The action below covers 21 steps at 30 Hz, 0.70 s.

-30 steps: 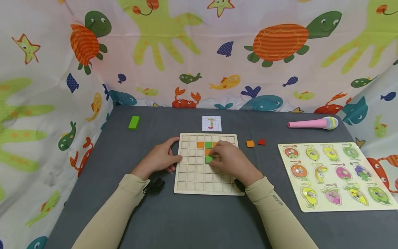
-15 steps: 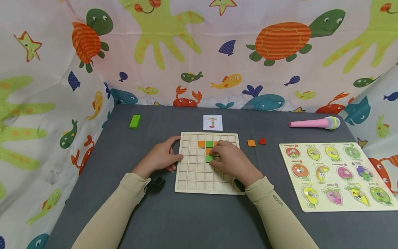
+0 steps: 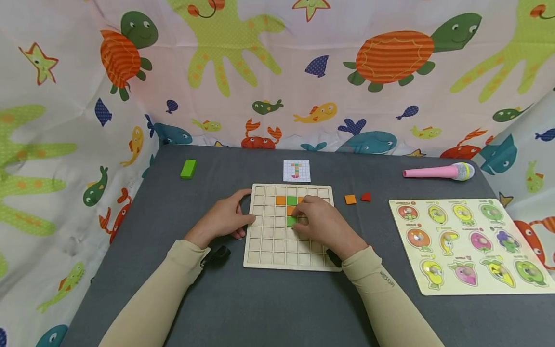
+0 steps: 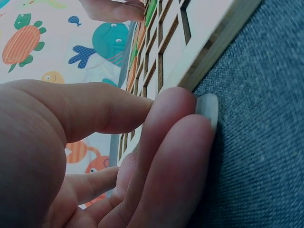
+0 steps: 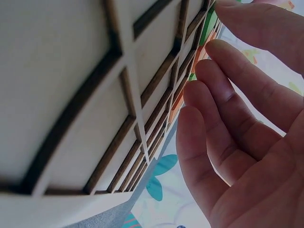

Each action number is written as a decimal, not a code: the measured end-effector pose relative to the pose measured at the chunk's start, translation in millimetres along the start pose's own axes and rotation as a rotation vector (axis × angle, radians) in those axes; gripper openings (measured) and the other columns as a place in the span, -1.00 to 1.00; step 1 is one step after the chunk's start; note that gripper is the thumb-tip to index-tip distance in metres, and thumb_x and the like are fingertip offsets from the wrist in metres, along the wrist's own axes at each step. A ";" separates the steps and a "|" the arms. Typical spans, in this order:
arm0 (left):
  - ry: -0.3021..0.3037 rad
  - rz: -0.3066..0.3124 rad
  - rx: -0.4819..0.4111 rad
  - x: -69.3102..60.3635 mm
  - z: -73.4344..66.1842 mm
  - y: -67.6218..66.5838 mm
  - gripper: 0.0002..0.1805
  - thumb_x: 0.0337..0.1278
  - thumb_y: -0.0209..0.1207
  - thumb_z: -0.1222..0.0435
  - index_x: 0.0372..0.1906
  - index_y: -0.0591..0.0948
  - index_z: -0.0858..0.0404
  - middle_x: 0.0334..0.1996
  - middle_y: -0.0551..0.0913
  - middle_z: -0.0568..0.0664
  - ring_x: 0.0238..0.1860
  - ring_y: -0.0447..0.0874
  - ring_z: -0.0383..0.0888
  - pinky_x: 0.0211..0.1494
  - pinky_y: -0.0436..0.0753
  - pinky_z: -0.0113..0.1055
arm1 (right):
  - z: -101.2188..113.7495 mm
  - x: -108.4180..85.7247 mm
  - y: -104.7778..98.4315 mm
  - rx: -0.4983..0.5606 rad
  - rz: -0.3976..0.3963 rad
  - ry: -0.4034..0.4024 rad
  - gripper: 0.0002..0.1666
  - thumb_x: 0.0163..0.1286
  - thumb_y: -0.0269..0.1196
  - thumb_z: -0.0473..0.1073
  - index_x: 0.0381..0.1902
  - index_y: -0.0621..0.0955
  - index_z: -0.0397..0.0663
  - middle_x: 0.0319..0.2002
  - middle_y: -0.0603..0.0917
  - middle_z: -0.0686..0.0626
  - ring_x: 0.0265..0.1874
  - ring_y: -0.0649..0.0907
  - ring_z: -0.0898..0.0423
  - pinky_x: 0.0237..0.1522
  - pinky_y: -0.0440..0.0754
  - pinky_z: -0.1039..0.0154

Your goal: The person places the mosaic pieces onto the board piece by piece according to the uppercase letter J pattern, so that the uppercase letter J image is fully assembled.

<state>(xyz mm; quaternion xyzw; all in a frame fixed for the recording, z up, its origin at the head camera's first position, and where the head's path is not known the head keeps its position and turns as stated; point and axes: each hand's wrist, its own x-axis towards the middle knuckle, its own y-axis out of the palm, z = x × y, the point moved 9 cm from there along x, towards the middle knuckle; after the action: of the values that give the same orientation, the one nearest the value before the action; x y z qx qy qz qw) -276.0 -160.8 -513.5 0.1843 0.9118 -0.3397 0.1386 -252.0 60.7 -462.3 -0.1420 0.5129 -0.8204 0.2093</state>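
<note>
A pale wooden grid board lies on the table in the head view. My left hand holds its left edge; in the left wrist view the thumb is at the rim and the curled fingers are against the side. Over the board, my right hand pinches at a green square tile, thumb and index finger at its right side. Above this tile sit an orange tile, a green tile and another orange tile. A further orange tile is partly hidden behind the right hand.
A pattern card lies behind the board. A loose orange tile and a red piece lie to its right. A green block is back left. A pink toy microphone and a fruit puzzle board are at the right.
The head view has shifted slightly. Both hands stay in place at the board, and the tiles show no visible movement.
</note>
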 end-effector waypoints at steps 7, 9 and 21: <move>-0.006 0.001 -0.003 -1.5 -1.7 -0.1 -0.08 0.39 0.37 0.15 0.73 0.19 -0.08 -0.34 0.64 0.13 -0.51 0.81 -0.01 -0.43 0.81 -0.17 | 0.8 -1.3 -1.6 0.007 -0.007 -0.007 -0.78 0.31 0.50 -0.19 -0.09 0.84 -0.06 -0.12 0.77 0.00 -0.11 0.67 0.08 0.06 0.74 0.08; -0.008 0.002 -0.002 -1.7 -2.2 -0.3 -0.08 0.39 0.37 0.15 0.74 0.19 -0.08 -0.33 0.64 0.13 -0.51 0.81 -0.01 -0.43 0.81 -0.18 | 1.2 -1.3 -1.7 0.011 -0.005 -0.008 -0.79 0.31 0.50 -0.20 -0.09 0.84 -0.05 -0.13 0.77 0.00 -0.13 0.66 0.10 0.04 0.74 0.11; -0.020 -0.003 0.000 -1.1 -0.8 0.0 -0.08 0.39 0.38 0.15 0.73 0.20 -0.09 -0.32 0.64 0.14 -0.51 0.82 -0.02 -0.43 0.81 -0.19 | -3.1 -1.5 -2.4 0.011 0.010 0.023 -0.80 0.34 0.48 -0.18 -0.09 0.85 -0.04 -0.12 0.77 0.02 -0.10 0.68 0.08 0.05 0.75 0.10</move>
<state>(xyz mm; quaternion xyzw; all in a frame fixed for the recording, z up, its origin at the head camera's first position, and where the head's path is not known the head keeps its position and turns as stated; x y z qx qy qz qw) -275.1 -160.5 -512.5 0.1796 0.9107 -0.3418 0.1471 -252.6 64.8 -461.5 -0.1287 0.5113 -0.8238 0.2081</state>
